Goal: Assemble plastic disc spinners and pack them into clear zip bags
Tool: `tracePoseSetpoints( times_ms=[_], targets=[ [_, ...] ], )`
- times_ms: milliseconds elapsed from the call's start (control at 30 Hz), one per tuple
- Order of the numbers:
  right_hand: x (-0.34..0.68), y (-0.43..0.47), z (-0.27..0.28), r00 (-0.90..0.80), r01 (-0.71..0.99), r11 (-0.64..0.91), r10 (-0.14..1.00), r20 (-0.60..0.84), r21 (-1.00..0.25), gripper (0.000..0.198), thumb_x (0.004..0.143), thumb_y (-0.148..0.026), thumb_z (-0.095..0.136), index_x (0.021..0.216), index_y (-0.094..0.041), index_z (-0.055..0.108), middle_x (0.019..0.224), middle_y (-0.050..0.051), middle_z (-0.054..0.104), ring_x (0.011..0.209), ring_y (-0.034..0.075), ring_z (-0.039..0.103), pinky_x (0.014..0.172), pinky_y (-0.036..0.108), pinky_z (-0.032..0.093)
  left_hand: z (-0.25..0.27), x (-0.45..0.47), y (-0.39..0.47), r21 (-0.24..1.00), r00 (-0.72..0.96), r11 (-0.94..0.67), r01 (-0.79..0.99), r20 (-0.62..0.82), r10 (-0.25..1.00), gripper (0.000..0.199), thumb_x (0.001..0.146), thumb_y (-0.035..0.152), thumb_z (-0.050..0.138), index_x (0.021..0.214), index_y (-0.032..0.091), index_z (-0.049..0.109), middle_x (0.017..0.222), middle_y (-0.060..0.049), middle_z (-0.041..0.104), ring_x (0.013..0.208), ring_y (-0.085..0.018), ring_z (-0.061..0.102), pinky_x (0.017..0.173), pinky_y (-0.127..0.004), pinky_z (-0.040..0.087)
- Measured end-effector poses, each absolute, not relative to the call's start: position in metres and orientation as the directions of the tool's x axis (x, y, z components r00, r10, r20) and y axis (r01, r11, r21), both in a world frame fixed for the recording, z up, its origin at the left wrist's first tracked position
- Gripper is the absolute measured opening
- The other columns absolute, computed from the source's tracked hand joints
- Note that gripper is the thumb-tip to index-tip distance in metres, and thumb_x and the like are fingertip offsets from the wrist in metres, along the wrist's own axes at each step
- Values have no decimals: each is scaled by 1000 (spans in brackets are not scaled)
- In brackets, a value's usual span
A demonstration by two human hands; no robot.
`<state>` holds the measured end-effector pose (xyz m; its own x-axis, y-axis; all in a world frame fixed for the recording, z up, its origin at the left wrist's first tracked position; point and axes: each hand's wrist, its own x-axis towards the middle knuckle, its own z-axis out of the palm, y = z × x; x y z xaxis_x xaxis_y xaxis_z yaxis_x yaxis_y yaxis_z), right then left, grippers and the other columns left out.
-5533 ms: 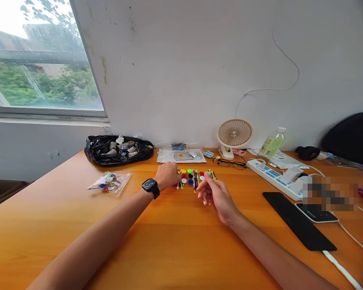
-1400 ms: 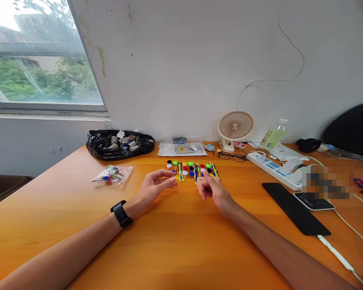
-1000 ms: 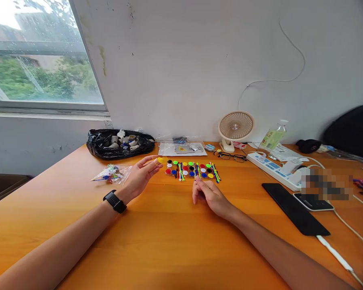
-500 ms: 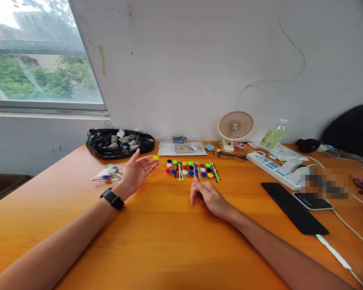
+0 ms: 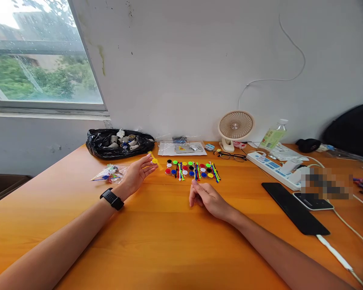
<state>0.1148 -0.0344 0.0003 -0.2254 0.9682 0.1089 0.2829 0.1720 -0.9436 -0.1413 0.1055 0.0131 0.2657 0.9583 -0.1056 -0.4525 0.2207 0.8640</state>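
My left hand, with a black watch on its wrist, holds a yellow disc on a thin stick at its fingertips. The stick slants across the disc, blurred at its lower end. My right hand is closed above the table, fingers curled and thumb against the index finger; anything inside is hidden. Just beyond it lie small coloured discs in rows, with bundles of coloured sticks between and beside them. A clear plastic bag holding coloured pieces lies left of my left hand.
A black plastic bag with assorted scraps sits at the back left. Along the wall stand a clip fan and a bottle, near eyeglasses. A power strip, cables and a black phone-like slab occupy the right.
The yellow disc has turned and shifted slightly left and down in my left fingers, so its stick now shows. My right hand has barely moved.
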Motion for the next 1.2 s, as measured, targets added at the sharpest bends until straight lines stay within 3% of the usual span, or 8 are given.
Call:
tracePoseSetpoints(
  times_ms=[367, 433, 533, 633, 800, 933, 1100, 1200],
  targets=[
    [116, -34, -4, -242, 326, 195, 963, 118, -925, 79, 107, -69, 31, 64, -17, 72, 56, 2, 53, 56, 14, 44, 59, 30, 35, 7, -144, 107, 947, 220, 130, -294, -65, 973, 37, 73, 28, 89, 102, 11, 74, 99, -11, 76, 90, -19, 74, 87, -30, 57],
    [116, -34, -4, -245, 327, 200, 962, 122, -924, 78, 107, -68, 31, 65, -17, 72, 56, 1, 52, 56, 14, 44, 60, 29, 36, 6, -145, 107, 977, 226, 81, -198, -35, 973, 37, 74, 33, 87, 103, 13, 74, 97, -10, 76, 88, -20, 73, 85, -31, 56],
    [115, -34, -2, -246, 354, 215, 960, 131, -910, 76, 109, -64, 31, 66, -17, 71, 58, 1, 53, 58, 14, 47, 62, 29, 38, 2, -148, 110, 992, 234, -88, 94, 64, 970, 30, 78, 39, 81, 96, 15, 76, 88, -8, 76, 83, -22, 70, 75, -31, 51],
    [113, -36, 0, -249, 471, 299, 948, 201, -830, 63, 110, -57, 36, 75, -18, 70, 69, 2, 59, 67, 16, 52, 68, 30, 41, -3, -149, 111, 889, 263, -270, 369, 179, 948, 19, 77, 37, 78, 84, 20, 77, 80, -6, 76, 76, -23, 68, 68, -30, 45],
    [111, -40, 1, -336, 650, 474, 880, 335, -594, 20, 103, -37, 60, 110, -21, 68, 110, 9, 69, 102, 24, 61, 92, 39, 49, -5, -146, 108, 773, 311, -404, 488, 278, 909, 13, 77, 34, 77, 81, 22, 79, 80, -6, 75, 71, -24, 66, 68, -31, 43],
    [111, -40, -3, -380, 689, 513, 857, 348, -512, 33, 101, -33, 62, 133, -24, 62, 136, 11, 62, 127, 28, 54, 113, 47, 44, -7, -149, 107, 653, 357, -501, 567, 354, 865, 19, 86, 36, 71, 81, 21, 81, 93, -10, 74, 77, -26, 66, 73, -33, 46],
    [109, -36, -7, -394, 752, 488, 872, 292, -443, 47, 105, -41, 56, 148, -22, 55, 154, 14, 52, 144, 31, 42, 122, 53, 37, -7, -146, 98, 383, 415, -665, 641, 557, 720, 31, 95, 37, 63, 118, 21, 76, 117, -15, 70, 108, -35, 60, 96, -43, 45],
    [108, -36, -6, -421, 763, 495, 868, 262, -416, 47, 107, -42, 51, 150, -21, 54, 157, 13, 52, 147, 32, 38, 123, 56, 36, -5, -136, 85, 355, 512, -742, 569, 553, 657, 32, 98, 35, 60, 124, 22, 74, 118, -14, 70, 112, -35, 56, 100, -46, 43]
  ],
)
